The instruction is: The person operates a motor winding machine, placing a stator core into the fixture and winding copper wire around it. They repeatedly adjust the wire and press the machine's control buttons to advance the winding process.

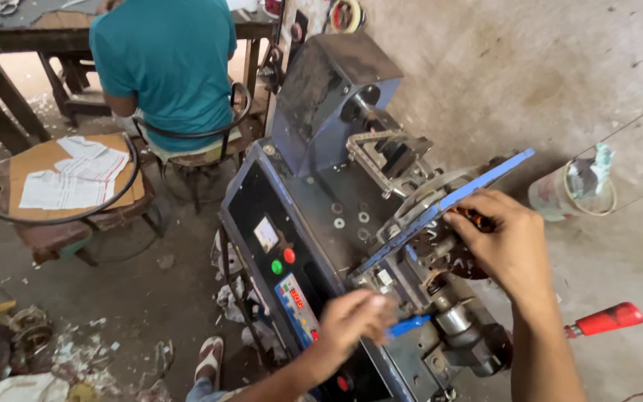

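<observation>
Partly hidden, blue handle (pixel 408 325), left hand (pixel 353 321) blurred

Blue lever (pixel 409 326) at machine's front, horizontal, pinched; dark round copper-wound part (pixel 464 246) mounted behind tilted blue plate (pixel 478 186).

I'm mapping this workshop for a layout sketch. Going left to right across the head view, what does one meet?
Sheets of white paper on a round stool → green round button → left hand on a blue handle → right hand → red tool handle.

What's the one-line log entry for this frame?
left hand: pinching blue handle | right hand: on copper coil | machine: blue bar raised
</observation>
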